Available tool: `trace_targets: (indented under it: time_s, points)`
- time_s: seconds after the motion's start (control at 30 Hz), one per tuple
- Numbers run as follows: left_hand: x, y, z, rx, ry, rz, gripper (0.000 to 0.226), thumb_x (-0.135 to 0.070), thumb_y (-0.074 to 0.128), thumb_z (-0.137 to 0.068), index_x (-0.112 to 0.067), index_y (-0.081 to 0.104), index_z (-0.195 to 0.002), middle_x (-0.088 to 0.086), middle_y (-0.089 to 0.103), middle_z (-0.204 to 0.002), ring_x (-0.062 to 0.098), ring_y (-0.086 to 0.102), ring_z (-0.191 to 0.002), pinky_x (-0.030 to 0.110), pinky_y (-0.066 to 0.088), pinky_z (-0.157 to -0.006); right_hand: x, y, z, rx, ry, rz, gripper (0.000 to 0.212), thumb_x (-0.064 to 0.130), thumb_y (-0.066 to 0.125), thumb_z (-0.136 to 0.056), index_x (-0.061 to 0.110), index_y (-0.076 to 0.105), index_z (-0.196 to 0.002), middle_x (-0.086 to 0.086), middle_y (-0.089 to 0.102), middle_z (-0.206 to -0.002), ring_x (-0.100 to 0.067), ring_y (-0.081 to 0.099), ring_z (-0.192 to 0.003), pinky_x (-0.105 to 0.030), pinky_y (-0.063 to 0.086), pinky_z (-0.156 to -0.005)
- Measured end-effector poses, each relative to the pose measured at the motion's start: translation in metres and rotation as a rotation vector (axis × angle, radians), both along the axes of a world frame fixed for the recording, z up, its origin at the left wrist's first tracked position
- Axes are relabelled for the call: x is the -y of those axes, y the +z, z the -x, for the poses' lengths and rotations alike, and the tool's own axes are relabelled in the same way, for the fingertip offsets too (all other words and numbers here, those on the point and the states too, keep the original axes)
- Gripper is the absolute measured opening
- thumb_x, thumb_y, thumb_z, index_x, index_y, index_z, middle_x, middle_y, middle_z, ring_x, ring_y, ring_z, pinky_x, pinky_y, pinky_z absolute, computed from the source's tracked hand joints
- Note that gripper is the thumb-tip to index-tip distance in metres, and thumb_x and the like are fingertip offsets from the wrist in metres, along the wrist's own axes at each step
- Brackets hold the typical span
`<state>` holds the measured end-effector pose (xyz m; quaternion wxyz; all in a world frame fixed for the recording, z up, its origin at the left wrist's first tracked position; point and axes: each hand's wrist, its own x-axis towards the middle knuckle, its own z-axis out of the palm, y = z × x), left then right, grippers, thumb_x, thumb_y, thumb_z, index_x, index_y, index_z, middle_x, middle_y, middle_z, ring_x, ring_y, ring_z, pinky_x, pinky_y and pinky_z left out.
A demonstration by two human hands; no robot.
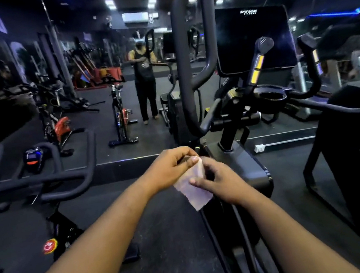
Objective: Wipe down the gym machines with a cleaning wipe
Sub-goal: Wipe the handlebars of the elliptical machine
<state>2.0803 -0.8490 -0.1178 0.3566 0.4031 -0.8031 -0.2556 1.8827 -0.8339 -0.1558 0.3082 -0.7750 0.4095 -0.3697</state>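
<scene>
A pale folded cleaning wipe (194, 188) hangs between my two hands in front of my chest. My left hand (169, 170) pinches its top edge with thumb and fingers. My right hand (220, 182) grips the wipe's right side, thumb across its face. Just beyond the hands stands a black elliptical machine (243, 165), with a tall curved handle (183, 68), a dark console screen (253, 38) and a yellow-striped grip (256, 67). The hands are apart from the machine's body.
A spin bike's black handlebars (71, 175) sit at my left. Another black machine (358, 138) stands at my right. A wall mirror ahead reflects more bikes (120, 116) and a standing person (144, 82). Dark rubber floor lies below my arms.
</scene>
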Motion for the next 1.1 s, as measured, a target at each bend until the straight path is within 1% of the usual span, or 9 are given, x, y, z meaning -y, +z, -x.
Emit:
trace_targets:
  time_s: [0.1, 0.23, 0.3, 0.4, 0.57, 0.67, 0.8, 0.93, 1.1]
  points:
    - [0.034, 0.01, -0.021, -0.055, 0.032, 0.095, 0.007, -0.028, 0.067, -0.098, -0.027, 0.071, -0.103, -0.012, 0.073, -0.093, 0.01, 0.067, -0.088, 0.032, 0.053, -0.081, 0.018, 0.001, -0.017, 0.09, -0.069, -0.051, 0.021, 0.026, 0.072, -0.095, 0.015, 0.063, -0.08, 0.011, 0.063, -0.071, -0.005, 0.055, -0.066, -0.024, 0.043, -0.061]
    - [0.052, 0.003, -0.034, -0.617, 0.149, -0.139, 0.039, -0.062, 0.063, -0.091, -0.028, 0.064, -0.11, -0.011, 0.07, -0.093, 0.01, 0.065, -0.086, 0.039, 0.049, -0.08, 0.032, 0.011, -0.037, 0.344, -0.22, -0.112, 0.022, 0.018, 0.072, -0.094, 0.011, 0.065, -0.075, 0.005, 0.065, -0.068, -0.007, 0.056, -0.063, -0.02, 0.042, -0.058]
    - [0.047, -0.011, -0.033, -0.588, 0.027, -0.327, 0.059, -0.081, 0.053, -0.083, -0.033, 0.066, -0.115, -0.005, 0.073, -0.108, 0.019, 0.069, -0.103, 0.04, 0.051, -0.084, 0.036, 0.014, -0.048, 0.497, -0.261, -0.163, 0.019, 0.019, 0.071, -0.095, 0.005, 0.068, -0.083, -0.009, 0.072, -0.078, -0.014, 0.062, -0.07, -0.027, 0.048, -0.064]
    - [0.041, -0.021, -0.029, -0.465, -0.189, -0.501, 0.047, -0.061, 0.058, -0.091, -0.026, 0.07, -0.12, 0.002, 0.075, -0.116, 0.022, 0.071, -0.11, 0.03, 0.054, -0.082, 0.045, 0.011, -0.059, 0.658, -0.278, -0.21, 0.026, 0.022, 0.068, -0.097, -0.002, 0.069, -0.105, -0.025, 0.074, -0.1, -0.028, 0.07, -0.086, -0.041, 0.055, -0.079]
    - [0.062, -0.001, -0.031, -0.546, -0.102, -0.376, 0.014, -0.01, 0.067, -0.097, -0.01, 0.073, -0.11, 0.007, 0.078, -0.098, 0.017, 0.072, -0.084, 0.027, 0.056, -0.064, 0.051, 0.024, -0.052, 0.788, -0.116, -0.256, 0.025, 0.011, 0.064, -0.096, 0.005, 0.067, -0.121, -0.027, 0.071, -0.115, -0.038, 0.07, -0.104, -0.05, 0.056, -0.094]
    - [0.077, 0.018, -0.036, -0.568, -0.155, -0.266, 0.017, -0.005, 0.063, -0.098, -0.008, 0.072, -0.112, 0.02, 0.074, -0.089, 0.023, 0.064, -0.069, 0.029, 0.051, -0.058, 0.062, 0.039, -0.037, 0.734, -0.09, -0.187, 0.024, 0.001, 0.064, -0.094, 0.001, 0.068, -0.117, -0.026, 0.071, -0.115, -0.032, 0.07, -0.102, -0.044, 0.057, -0.092]
    - [0.087, 0.049, -0.033, -0.523, -0.239, -0.208, 0.021, -0.002, 0.059, -0.099, -0.012, 0.075, -0.108, 0.006, 0.075, -0.088, 0.017, 0.061, -0.069, 0.031, 0.05, -0.063, 0.08, 0.065, -0.018, 0.588, -0.135, -0.073, 0.028, -0.013, 0.062, -0.09, -0.003, 0.071, -0.114, -0.021, 0.074, -0.11, -0.032, 0.072, -0.101, -0.041, 0.058, -0.088]
    - [0.095, 0.08, -0.022, -0.462, -0.195, -0.209, 0.036, 0.012, 0.046, -0.095, -0.006, 0.077, -0.09, 0.003, 0.073, -0.076, 0.015, 0.062, -0.065, 0.02, 0.051, -0.059, 0.09, 0.1, -0.001, 0.475, -0.117, 0.01, 0.015, -0.016, 0.057, -0.091, -0.01, 0.07, -0.096, -0.013, 0.075, -0.098, -0.011, 0.068, -0.071, -0.021, 0.051, -0.06]
    - [0.12, 0.109, -0.014, -0.397, -0.169, -0.105, 0.033, -0.023, 0.05, -0.09, -0.017, 0.082, -0.086, 0.018, 0.071, -0.082, 0.018, 0.061, -0.075, 0.029, 0.05, -0.071, 0.105, 0.135, 0.02, 0.436, -0.075, 0.029, 0.03, -0.014, 0.055, -0.093, 0.006, 0.075, -0.084, -0.007, 0.076, -0.107, -0.013, 0.069, -0.083, -0.02, 0.05, -0.061]
